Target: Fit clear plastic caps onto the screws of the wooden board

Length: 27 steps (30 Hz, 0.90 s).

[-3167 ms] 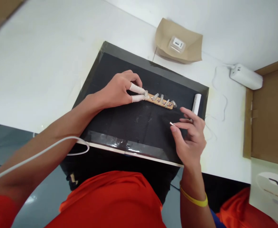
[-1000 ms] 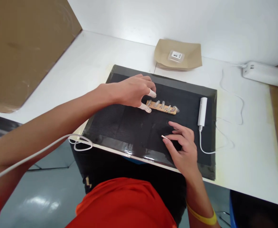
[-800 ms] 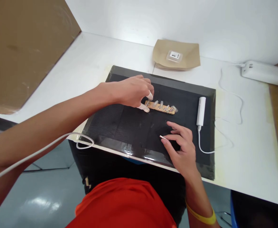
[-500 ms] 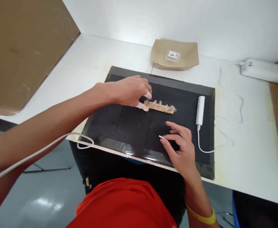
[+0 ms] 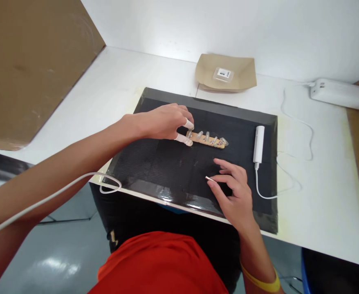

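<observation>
Quantities: one wood-coloured strip (image 5: 203, 140), five clear nail-shaped tips (image 5: 207, 136) set in a row along it, one thin rod (image 5: 208, 178) and two white finger cots (image 5: 184, 139). Small shiny beads (image 5: 220, 143) also sit on the strip; they are too small to count.

Container: one folded brown paper tray (image 5: 243, 75) stands beyond the black mat (image 5: 155, 163). It contains one clear plastic box (image 5: 223, 75) bearing one white label.

Strip position: flat on the mat, beyond its middle, between the left hand and the white stick-shaped device (image 5: 258, 143).

Left hand (image 5: 167, 122): thumb and index finger, each fitted with a cot, are narrowly spaced about the strip's left end. Whether they grip it cannot be determined.

Right hand (image 5: 236, 194): the rod is pinched between thumb and index finger, nearer the person than the strip and well apart from it. The remaining fingers are loosely spread. One yellow wristband (image 5: 261, 283) encircles the wrist.
</observation>
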Each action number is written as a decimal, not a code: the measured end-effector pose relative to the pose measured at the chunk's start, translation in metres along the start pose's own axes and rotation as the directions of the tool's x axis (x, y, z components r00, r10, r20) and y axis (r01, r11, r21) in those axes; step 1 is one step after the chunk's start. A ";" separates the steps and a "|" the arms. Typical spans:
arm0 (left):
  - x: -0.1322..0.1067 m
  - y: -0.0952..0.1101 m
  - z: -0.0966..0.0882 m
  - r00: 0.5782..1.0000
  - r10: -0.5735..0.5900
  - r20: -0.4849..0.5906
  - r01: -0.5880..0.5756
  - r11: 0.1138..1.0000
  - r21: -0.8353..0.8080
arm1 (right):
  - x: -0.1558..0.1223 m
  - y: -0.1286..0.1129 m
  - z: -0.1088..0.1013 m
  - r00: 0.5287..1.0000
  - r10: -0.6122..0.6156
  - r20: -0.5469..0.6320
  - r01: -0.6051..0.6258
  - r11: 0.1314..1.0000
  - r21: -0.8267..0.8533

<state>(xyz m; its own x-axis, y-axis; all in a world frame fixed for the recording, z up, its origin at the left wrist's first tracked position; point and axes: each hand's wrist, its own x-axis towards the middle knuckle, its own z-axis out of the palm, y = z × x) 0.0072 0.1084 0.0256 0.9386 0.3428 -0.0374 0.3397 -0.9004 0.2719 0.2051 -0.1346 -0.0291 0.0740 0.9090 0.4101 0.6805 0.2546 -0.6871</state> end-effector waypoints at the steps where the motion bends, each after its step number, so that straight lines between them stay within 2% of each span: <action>1: 0.000 -0.001 0.000 1.000 -0.007 -0.003 0.007 1.000 -0.009 | 0.000 0.000 0.000 1.000 -0.001 -0.001 0.001 1.000 -0.001; 6: -0.001 -0.004 0.002 1.000 -0.008 -0.021 0.007 0.999 -0.047 | 0.001 0.000 0.000 1.000 -0.010 0.000 0.010 1.000 -0.001; 15: -0.005 -0.003 0.002 0.999 -0.039 -0.024 0.039 0.999 -0.011 | 0.000 0.001 0.000 1.000 -0.010 0.003 0.010 1.000 0.023; 22: -0.017 0.004 0.023 0.979 -0.103 -0.175 0.118 0.990 0.075 | 0.000 0.001 0.000 1.000 -0.004 0.019 0.004 1.000 0.018; 27: -0.023 0.013 0.041 0.928 -0.159 -0.336 0.190 0.980 0.059 | 0.000 0.001 0.000 1.000 -0.013 0.016 0.012 1.000 0.017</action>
<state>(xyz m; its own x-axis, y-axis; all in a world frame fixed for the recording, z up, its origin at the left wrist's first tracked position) -0.0077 0.0776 -0.0098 0.7973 0.5517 0.2449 0.5145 -0.8333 0.2022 0.2056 -0.1340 -0.0297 0.0536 0.9109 0.4091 0.6687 0.2715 -0.6922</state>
